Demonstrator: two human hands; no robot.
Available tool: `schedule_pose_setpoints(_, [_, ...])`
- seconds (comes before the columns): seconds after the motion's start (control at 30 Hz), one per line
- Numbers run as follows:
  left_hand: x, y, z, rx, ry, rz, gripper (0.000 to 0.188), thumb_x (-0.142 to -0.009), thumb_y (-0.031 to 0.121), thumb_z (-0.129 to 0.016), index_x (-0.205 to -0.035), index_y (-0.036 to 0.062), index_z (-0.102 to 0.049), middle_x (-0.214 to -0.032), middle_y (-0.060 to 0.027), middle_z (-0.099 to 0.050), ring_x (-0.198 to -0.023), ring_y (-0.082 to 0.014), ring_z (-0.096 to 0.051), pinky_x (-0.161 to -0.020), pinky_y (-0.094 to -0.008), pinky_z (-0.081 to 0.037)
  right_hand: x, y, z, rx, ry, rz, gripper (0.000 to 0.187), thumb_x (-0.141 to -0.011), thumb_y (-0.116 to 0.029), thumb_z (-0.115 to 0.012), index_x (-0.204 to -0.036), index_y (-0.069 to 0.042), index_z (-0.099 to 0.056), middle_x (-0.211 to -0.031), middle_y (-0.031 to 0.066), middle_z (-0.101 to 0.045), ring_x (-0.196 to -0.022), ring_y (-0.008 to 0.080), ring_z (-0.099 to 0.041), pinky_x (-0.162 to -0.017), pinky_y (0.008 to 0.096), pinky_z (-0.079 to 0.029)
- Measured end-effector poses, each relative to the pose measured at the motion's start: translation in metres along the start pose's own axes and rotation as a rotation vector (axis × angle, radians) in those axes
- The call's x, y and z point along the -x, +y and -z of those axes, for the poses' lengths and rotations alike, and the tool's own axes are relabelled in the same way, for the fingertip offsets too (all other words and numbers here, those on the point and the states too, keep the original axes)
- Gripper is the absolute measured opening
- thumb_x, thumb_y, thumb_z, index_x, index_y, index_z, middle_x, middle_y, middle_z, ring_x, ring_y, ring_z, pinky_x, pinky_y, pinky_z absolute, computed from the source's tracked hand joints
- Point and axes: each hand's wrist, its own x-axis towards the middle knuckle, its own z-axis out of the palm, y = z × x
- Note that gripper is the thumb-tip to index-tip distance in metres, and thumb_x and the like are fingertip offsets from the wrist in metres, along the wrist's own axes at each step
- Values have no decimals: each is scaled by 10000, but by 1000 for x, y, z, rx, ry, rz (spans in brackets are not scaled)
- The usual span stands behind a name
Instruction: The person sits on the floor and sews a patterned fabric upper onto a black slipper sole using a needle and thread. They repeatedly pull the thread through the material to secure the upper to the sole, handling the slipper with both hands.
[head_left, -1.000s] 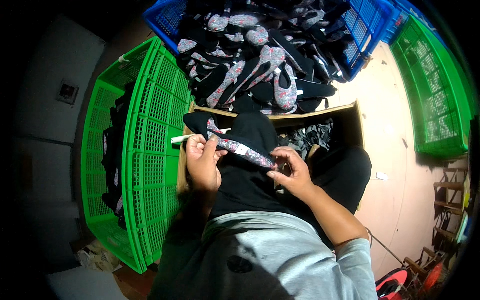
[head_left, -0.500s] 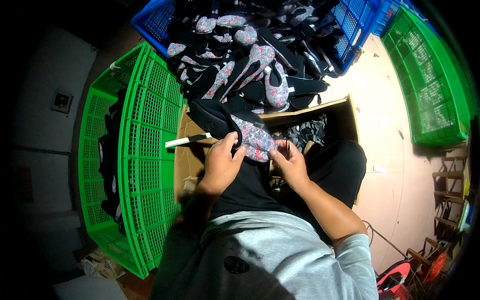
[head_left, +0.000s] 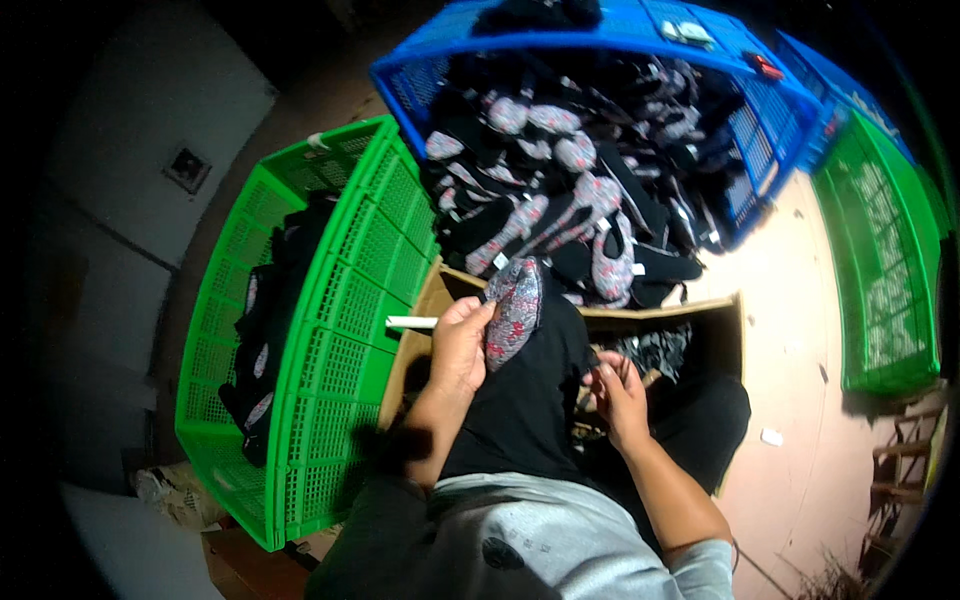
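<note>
My left hand (head_left: 458,350) is closed on a fabric slipper (head_left: 514,318) with a grey, red-flecked floral pattern and a dark edge, held upright above my left thigh. A white stick-like piece (head_left: 410,322) shows just left of that hand; whether it touches the hand, I cannot tell. Apart from the slipper, my right hand (head_left: 622,400) hovers over the open cardboard box between my legs. Its fingers are bent together, with something small and dark at their tips that I cannot make out.
Ahead, a blue crate (head_left: 790,130) overflows with patterned and black slippers (head_left: 612,260). Green crates (head_left: 345,330) stand at my left, with dark slippers inside. Scraps (head_left: 655,350) lie in the cardboard box (head_left: 690,310). Another green crate (head_left: 880,270) stands far right.
My right hand has come away from the slipper toward the right. My left hand has turned the slipper more upright. The whole view has shifted, with the crates lower and further right.
</note>
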Motion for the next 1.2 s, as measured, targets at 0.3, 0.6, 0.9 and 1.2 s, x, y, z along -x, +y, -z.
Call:
schedule_pose_setpoints(0.3, [-23, 0, 50, 222, 43, 190, 125, -975, 78, -519, -1028, 7, -607, -1001, -88, -672, -920, -196, -655, -858, -340, -531, 2, -4, -5, 69, -6, -54, 223, -1022, -185, -510, -1202, -54, -525, -888, 59, -633, -662, 80, -533, -605, 220, -461])
schedule_pose_setpoints(0.6, [-20, -6, 48, 278, 129, 97, 254, -996, 170, -483, -1147, 2, -600, -1109, -131, -677, -1015, -255, -657, -927, -429, -524, 3, -1, -4, 76, -20, -95, 237, -1037, -208, -484, -1209, -64, -562, -899, 42, -642, -669, 69, -533, -583, 202, -440])
schedule_pose_setpoints(0.9, [23, 3, -7, 436, -323, -183, 463, -927, 235, -558, -1339, 27, -528, -1340, -125, -576, -1252, -281, -527, -1126, -455, -348, 10, -6, -2, 282, -174, 79, 382, -1072, -306, -377, -1324, -37, -476, -866, 38, -629, -643, 57, -516, -575, 201, -410])
schedule_pose_setpoints(1.2, [13, -59, -5, 549, -611, 136, 523, -1006, 353, -420, -1456, 85, -418, -1491, -68, -450, -1376, -273, -416, -1181, -451, -275, 11, 3, 11, 394, -179, 307, 343, -1057, -311, -403, -1192, 4, -407, -931, 116, -597, -869, 194, -617, -828, 340, -492])
